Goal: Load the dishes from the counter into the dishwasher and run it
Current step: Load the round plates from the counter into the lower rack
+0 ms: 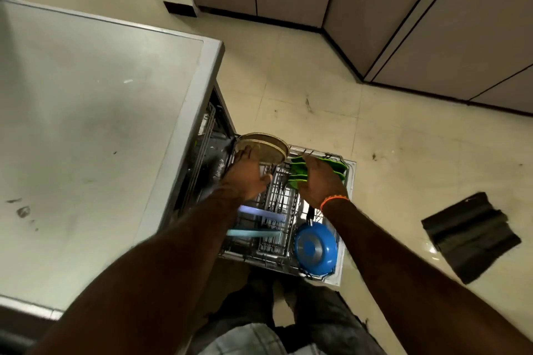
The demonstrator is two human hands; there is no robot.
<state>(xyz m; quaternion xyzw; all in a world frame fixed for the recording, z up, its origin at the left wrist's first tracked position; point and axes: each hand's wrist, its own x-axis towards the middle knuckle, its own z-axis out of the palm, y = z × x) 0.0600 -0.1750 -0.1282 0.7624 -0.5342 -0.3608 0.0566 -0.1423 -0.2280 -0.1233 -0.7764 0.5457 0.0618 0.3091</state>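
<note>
Loading is judged under way: a tan plate (264,147) is held on edge by the left hand (246,174) at the rack's (284,264) far left corner, green plates (300,173) are gripped by the right hand (321,181), and seating between the tines is called for next.

The counter (86,124) is pale grey, the floor (375,153) cream tile with a black mat (471,236) on it. In the silvery wire rack (277,210) stand bright green plates (300,173), a blue pan (315,248), light blue plates (256,223) and a beige plate (268,148). An orange band (334,200) circles one wrist.
</note>
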